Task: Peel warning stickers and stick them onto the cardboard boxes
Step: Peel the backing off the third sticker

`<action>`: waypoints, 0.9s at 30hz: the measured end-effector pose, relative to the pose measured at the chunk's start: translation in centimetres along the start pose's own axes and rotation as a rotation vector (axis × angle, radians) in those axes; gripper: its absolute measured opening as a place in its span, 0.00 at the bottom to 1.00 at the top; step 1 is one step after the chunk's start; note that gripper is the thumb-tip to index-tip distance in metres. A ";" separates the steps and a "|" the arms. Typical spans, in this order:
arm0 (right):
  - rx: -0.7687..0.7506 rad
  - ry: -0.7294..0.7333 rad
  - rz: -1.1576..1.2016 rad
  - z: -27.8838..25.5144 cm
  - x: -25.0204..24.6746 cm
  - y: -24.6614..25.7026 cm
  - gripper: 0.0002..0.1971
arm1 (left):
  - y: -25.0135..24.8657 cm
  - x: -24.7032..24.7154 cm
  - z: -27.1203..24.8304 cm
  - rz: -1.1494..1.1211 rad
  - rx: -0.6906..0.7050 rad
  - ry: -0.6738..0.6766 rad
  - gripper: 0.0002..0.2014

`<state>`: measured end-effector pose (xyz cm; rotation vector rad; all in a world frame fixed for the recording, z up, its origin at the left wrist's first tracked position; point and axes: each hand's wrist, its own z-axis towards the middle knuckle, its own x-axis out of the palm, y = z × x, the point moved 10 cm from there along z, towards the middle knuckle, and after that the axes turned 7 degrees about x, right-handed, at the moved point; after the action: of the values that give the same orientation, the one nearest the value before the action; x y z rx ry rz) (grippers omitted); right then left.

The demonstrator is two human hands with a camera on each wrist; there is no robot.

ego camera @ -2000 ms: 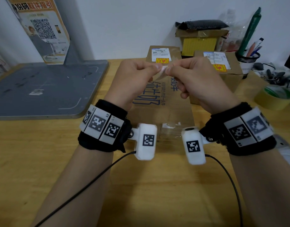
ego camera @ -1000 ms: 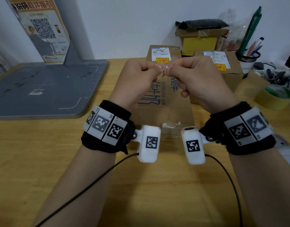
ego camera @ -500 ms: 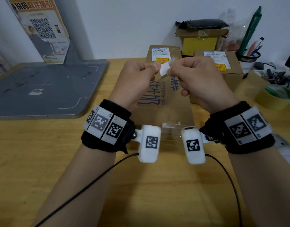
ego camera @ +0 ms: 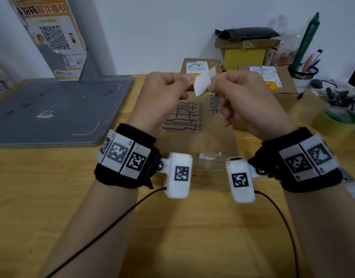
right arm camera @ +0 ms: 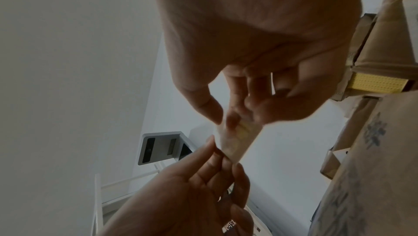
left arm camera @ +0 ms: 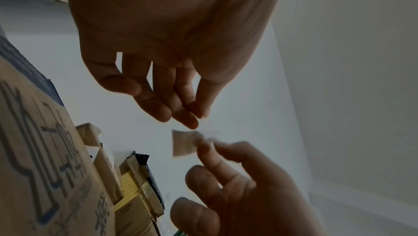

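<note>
My left hand (ego camera: pixel 189 80) and right hand (ego camera: pixel 212 83) are raised together above the desk, each pinching an end of a small warning sticker (ego camera: pixel 201 86) whose white paper side faces me. In the right wrist view the warning sticker (right arm camera: pixel 235 138) stretches as a pale strip with some yellow from my right hand (right arm camera: pixel 226 118) down to the left hand's fingertips (right arm camera: pixel 222 156). I cannot tell which hand has the backing. Below lies a long cardboard box (ego camera: pixel 194 125) with blue print. A second cardboard box (ego camera: pixel 282 97) at the right carries a white label and a yellow sticker.
A grey board (ego camera: pixel 52 109) covers the desk's left part. An opened box with yellow padding (ego camera: pixel 244 55) stands at the back wall. A pen holder (ego camera: pixel 303 74), cables and a tape roll (ego camera: pixel 337 121) crowd the right edge. Bare wooden desk (ego camera: pixel 42 187) lies near me.
The hands have drawn slightly apart. The white paper, earlier a sliver between the fingertips, now shows as a wider flap between them.
</note>
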<state>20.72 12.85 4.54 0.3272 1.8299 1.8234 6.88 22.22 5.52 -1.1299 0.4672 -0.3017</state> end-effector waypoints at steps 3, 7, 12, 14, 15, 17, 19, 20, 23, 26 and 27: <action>-0.001 0.055 -0.023 -0.3 0.7 0.2 0.14 | -0.5 0.6 -0.3 -0.010 0.035 0.009 0.08; -0.060 0.005 -0.061 -0.5 0.2 0.7 0.18 | -0.7 0.9 -0.4 -0.018 0.040 0.021 0.07; -0.044 0.012 -0.065 -0.4 0.2 0.4 0.16 | -0.5 1.2 -0.4 -0.048 0.010 0.038 0.09; -0.039 0.015 -0.060 -0.4 0.3 0.4 0.16 | -0.5 1.7 -0.6 -0.102 -0.006 0.061 0.12; -0.038 0.018 -0.056 -0.4 0.2 0.4 0.16 | -0.5 1.9 -0.6 -0.102 -0.014 0.073 0.15; -0.042 0.026 -0.066 -0.5 0.2 0.5 0.15 | -0.3 2.3 -0.7 -0.062 -0.051 0.101 0.20; -0.052 0.027 -0.090 -0.5 0.1 0.5 0.16 | 0.1 2.5 -0.8 -0.044 -0.106 0.126 0.24; -0.056 0.028 -0.097 -0.5 0.1 0.5 0.16 | 0.2 2.4 -0.8 -0.042 -0.110 0.127 0.24; -0.072 0.036 -0.113 -0.5 0.2 0.5 0.14 | -0.2 1.9 -0.8 -0.028 -0.036 0.090 0.12; -0.101 0.050 -0.130 -0.5 0.3 0.6 0.19 | 0.5 1.4 -0.6 -0.082 -0.053 0.050 0.11; -0.105 0.062 -0.124 -0.5 0.4 0.6 0.20 | 0.7 1.3 -0.5 -0.105 -0.066 0.041 0.12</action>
<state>19.98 12.67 5.03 0.1176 1.7466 1.8531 7.74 21.49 4.46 -1.2168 0.4580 -0.4043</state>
